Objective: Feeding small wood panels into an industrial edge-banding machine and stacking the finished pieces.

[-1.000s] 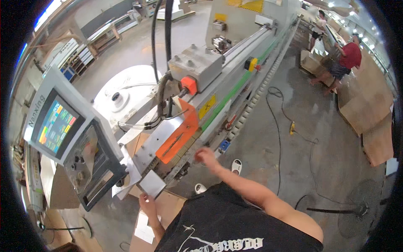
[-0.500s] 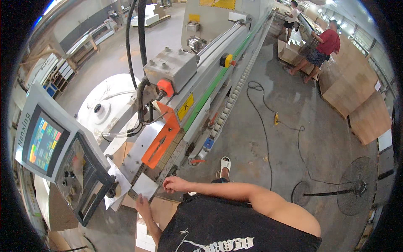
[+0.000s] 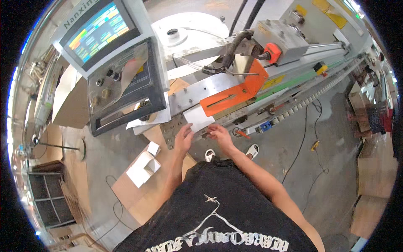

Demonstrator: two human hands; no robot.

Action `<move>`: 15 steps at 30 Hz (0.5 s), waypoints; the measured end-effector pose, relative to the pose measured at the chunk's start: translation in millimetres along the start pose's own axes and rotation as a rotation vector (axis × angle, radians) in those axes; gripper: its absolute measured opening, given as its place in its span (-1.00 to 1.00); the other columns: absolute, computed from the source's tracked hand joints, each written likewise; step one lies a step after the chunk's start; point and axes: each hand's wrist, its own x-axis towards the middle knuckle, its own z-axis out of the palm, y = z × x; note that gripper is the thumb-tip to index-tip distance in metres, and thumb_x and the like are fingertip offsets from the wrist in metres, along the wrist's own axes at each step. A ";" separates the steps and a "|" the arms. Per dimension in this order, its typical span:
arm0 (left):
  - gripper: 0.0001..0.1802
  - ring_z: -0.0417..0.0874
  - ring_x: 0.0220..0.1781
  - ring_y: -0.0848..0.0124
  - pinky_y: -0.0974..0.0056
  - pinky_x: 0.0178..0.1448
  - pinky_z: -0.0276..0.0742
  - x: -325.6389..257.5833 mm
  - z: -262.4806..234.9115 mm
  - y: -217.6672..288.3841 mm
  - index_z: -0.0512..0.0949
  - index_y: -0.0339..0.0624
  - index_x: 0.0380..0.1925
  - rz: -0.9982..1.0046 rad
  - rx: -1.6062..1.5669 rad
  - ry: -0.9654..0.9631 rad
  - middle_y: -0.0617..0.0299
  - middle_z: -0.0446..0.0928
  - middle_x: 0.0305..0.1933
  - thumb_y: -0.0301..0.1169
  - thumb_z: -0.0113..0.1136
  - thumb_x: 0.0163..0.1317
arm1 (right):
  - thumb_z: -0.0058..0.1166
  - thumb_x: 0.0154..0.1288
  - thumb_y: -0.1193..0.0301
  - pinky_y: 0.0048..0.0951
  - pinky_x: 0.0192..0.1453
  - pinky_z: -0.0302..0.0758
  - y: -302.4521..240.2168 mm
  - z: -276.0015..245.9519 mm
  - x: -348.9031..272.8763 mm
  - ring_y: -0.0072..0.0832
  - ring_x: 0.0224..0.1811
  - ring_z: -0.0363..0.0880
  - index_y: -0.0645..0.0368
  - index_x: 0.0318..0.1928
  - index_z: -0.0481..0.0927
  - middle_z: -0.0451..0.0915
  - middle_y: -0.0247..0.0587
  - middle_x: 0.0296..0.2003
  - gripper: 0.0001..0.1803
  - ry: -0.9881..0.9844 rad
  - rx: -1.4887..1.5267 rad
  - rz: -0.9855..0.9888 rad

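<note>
A small white panel [image 3: 198, 119] lies at the near end of a machine bed, against an orange guard plate [image 3: 235, 94]. My left hand [image 3: 183, 139] is at the panel's near left edge, fingertips close to or touching it. At the near right corner, my right hand [image 3: 221, 137] has its fingers bent but apart. Neither hand visibly wraps round the panel. Left of the bed stands a control console [image 3: 121, 77] with a lit screen and knobs.
Several white pieces [image 3: 144, 167] sit on cardboard [image 3: 126, 189] at lower left. A white sheet [image 3: 157, 117] hangs by the console. A slatted rail [image 3: 310, 93] runs off right. Cables [image 3: 297, 151] cross the floor; cardboard stacks [image 3: 375, 168] stand at far right.
My view has swung left toward the console. My right hand, earlier held off the panel, is now at its near right corner; my left hand stays beside its near edge.
</note>
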 end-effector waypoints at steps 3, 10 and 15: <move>-0.56 0.58 0.02 0.35 0.28 0.07 0.48 -1.6 -0.8 -2.8 0.44 -0.23 0.18 0.030 -0.217 0.027 0.11 0.54 0.04 -0.43 0.08 0.27 | -0.01 0.15 0.51 -0.35 0.12 0.50 -5.1 9.2 -1.5 -0.34 0.13 0.49 0.30 0.12 0.44 0.51 -0.10 0.05 -0.53 0.029 0.089 -0.003; -0.59 0.54 0.07 0.35 0.25 0.08 0.51 2.1 -1.9 -6.0 0.47 -0.26 0.13 -0.003 -0.253 0.050 0.13 0.52 0.08 -0.43 0.11 0.27 | 0.01 0.12 0.51 -0.37 0.09 0.50 -10.0 14.8 0.2 -0.38 0.03 0.54 0.27 0.09 0.46 0.55 -0.13 0.01 -0.54 0.098 0.188 -0.021; -0.65 0.54 0.06 0.35 0.25 0.08 0.51 7.8 -6.3 -21.4 0.48 -0.30 0.08 0.005 -0.360 -0.045 0.11 0.51 0.08 -0.49 0.08 0.28 | 0.02 0.08 0.52 -0.39 -0.02 0.51 9.1 4.3 15.5 -0.44 -0.14 0.57 0.24 -0.02 0.52 0.61 -0.23 -0.16 -0.61 0.026 0.102 -0.119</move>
